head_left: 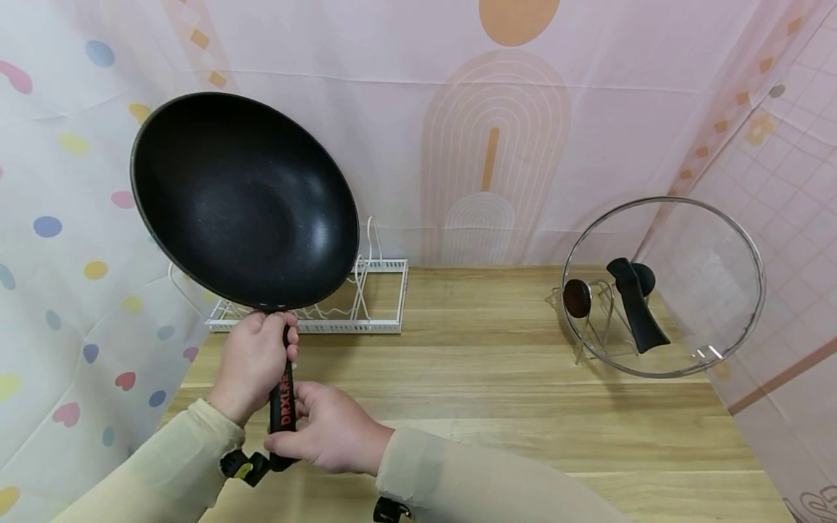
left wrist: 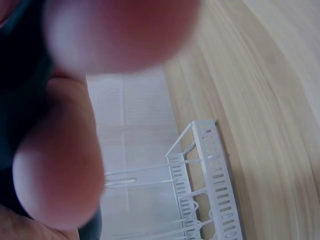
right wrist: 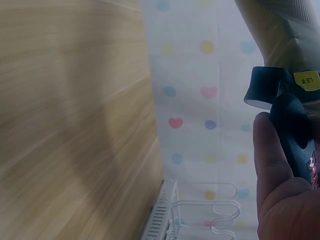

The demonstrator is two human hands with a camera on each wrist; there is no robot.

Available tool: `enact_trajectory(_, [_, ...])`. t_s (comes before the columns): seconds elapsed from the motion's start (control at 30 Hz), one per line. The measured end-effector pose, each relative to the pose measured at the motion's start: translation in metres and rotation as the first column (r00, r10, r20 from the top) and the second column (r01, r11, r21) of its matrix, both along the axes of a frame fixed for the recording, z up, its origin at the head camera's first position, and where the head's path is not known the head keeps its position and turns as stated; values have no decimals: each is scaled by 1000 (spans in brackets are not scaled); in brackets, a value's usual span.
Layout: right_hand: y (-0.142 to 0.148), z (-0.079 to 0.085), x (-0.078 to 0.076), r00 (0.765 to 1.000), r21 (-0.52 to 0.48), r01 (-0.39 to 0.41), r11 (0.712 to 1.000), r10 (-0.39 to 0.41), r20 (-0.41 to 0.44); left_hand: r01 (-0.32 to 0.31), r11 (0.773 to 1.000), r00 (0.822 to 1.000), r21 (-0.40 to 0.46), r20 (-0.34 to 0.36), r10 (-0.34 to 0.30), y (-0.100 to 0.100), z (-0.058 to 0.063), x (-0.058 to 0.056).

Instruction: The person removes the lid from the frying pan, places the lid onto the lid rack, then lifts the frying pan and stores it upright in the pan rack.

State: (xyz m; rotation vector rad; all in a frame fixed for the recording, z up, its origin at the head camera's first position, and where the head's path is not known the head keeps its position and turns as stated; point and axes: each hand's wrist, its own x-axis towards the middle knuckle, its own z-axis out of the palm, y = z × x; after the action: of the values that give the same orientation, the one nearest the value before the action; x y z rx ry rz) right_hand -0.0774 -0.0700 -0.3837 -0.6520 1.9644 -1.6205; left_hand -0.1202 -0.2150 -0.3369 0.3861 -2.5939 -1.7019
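Note:
A black wok (head_left: 245, 200) is held up at the left, its inside turned toward me and its long handle (head_left: 284, 407) with red lettering pointing down. My left hand (head_left: 251, 363) grips the handle just below the pan. Lower down, my right hand (head_left: 336, 427) holds the handle near its end, thumb across the front. In the right wrist view one finger (right wrist: 270, 155) lies along the handle's end. Blurred fingertips (left wrist: 57, 175) of the left hand fill much of the left wrist view. Behind the wok stands a white wire dish rack (head_left: 349, 328), partly hidden by it.
At the right, a glass lid (head_left: 706, 290) with a black knob handle (head_left: 637, 309) stands upright in a small wire stand (head_left: 608, 312). The wooden table (head_left: 471, 378) meets patterned curtains (head_left: 366, 131) behind and at both sides.

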Motion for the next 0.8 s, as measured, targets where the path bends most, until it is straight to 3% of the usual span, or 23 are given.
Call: enact_trajectory(0.8, [-2, -6, 2, 1000, 3, 10, 1000, -10, 25, 11, 985, 1000, -171, -24, -15, 2, -5, -1])
